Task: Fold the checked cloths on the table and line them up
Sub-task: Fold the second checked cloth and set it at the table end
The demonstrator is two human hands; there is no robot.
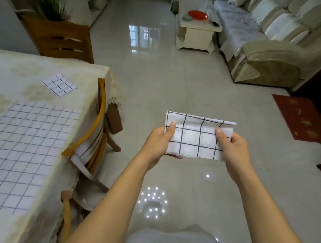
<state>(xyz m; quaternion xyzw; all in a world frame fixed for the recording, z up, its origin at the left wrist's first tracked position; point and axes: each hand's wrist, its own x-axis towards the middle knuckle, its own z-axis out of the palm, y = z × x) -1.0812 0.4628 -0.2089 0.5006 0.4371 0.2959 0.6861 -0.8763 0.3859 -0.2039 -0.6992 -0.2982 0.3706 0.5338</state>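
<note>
I hold a folded white cloth with black checks [196, 137] in the air over the floor, to the right of the table. My left hand [158, 142] pinches its left edge and my right hand [233, 147] pinches its right edge, thumbs on top. On the table [26, 70] a large checked cloth [21, 149] lies spread flat near the front. A small folded checked cloth [59, 85] lies farther back near the table's right side.
A wooden chair [94, 135] is tucked against the table's right edge with striped fabric on it; another chair [61, 40] stands at the far end. Shiny tiled floor lies ahead. A coffee table [198, 33], sofa [270, 53] and red mat [304, 118] are beyond.
</note>
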